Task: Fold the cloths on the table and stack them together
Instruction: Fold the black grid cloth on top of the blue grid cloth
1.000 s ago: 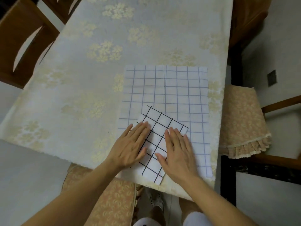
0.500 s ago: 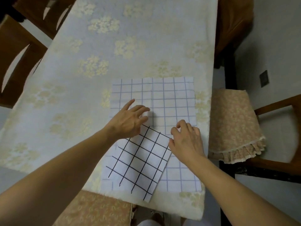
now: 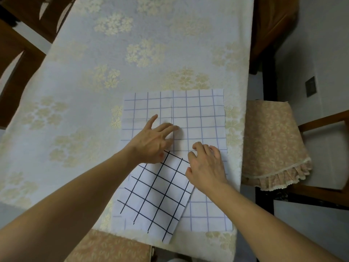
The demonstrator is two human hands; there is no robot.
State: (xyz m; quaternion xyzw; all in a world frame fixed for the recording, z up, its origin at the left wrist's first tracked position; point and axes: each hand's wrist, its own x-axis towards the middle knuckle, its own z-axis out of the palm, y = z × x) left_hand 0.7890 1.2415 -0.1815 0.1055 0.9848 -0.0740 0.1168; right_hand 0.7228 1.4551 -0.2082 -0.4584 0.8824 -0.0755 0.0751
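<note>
A folded cloth with dark grid lines (image 3: 154, 197) is lying at an angle on a larger, flat cloth with pale blue lines (image 3: 198, 118), near the surface's (image 3: 85, 91) front edge. The left hand (image 3: 153, 142) is resting at the folded cloth's far corner, fingers loosely spread, grasping nothing. The right hand (image 3: 205, 167), fingers curled, is touching its right edge; whether it is pinching the fabric, I cannot tell.

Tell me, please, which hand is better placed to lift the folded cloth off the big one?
Probably the right hand: its curled fingers sit at the folded cloth's far right edge, while the left hand reaches past it.
</note>
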